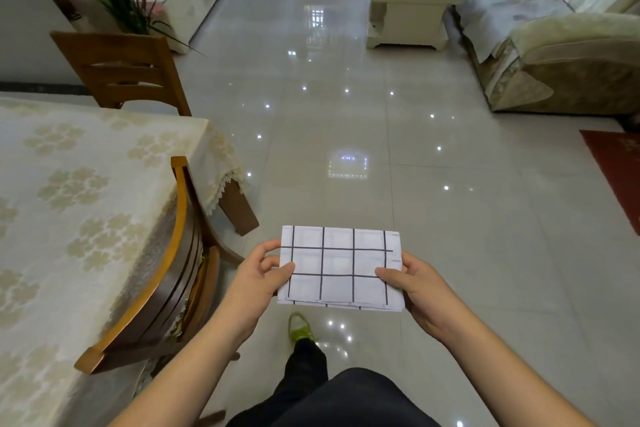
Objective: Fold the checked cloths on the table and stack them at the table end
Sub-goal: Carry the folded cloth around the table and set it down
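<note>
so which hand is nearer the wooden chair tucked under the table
Left. The left hand grips the folded checked cloth at its chair-side edge; the right hand grips the far edge, away from the wooden chair.

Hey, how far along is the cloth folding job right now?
Done: one checked cloth already looks folded into a flat rectangle. In hand: the left hand and right hand pinch its two sides, holding it over the floor, beside the table. Left: it is not yet set down; no stack or other cloths show in view.
</note>
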`<state>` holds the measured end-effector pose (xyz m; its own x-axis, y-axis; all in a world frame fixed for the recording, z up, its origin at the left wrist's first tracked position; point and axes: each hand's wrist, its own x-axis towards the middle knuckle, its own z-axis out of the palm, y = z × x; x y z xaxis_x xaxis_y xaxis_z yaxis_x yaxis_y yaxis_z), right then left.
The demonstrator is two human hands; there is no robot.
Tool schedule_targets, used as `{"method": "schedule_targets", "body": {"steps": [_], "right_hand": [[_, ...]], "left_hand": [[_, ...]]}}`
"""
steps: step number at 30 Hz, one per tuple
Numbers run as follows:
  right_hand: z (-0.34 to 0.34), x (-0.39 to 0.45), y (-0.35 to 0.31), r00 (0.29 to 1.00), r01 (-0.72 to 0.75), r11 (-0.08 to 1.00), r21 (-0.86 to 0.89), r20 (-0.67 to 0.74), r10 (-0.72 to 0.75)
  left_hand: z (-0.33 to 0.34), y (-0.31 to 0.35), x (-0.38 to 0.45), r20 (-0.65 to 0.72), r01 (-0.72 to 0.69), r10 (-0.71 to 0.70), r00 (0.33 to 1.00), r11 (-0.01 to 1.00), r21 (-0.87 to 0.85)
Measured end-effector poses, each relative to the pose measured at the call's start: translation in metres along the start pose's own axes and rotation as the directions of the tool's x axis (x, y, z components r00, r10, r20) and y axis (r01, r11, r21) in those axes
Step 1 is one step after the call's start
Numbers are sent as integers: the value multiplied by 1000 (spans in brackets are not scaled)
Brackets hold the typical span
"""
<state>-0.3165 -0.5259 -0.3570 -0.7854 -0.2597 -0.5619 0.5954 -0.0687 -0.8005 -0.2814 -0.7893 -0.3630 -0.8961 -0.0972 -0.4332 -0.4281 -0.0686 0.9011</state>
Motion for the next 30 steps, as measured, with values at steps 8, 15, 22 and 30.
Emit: {"method": "schedule_targets", "body": {"steps": [8,15,22,30], "right_hand": [[43,99,-68,998,30,992,-120,-44,-35],[80,168,-103,994,18,993,-120,-107,-31],[87,234,-139,996,-17,997,-71,-94,10],[68,334,-197,998,32,997,-66,-43,-35]], "left_hand": [[-45,44,94,-43,-30,29,999,999,-17],[-81,78,157,-82,-31,29,996,999,-11],[-92,92,219,-133,14,-17,991,1000,-24],[-79,122,323,-211,55,-53,976,998,6]]}}
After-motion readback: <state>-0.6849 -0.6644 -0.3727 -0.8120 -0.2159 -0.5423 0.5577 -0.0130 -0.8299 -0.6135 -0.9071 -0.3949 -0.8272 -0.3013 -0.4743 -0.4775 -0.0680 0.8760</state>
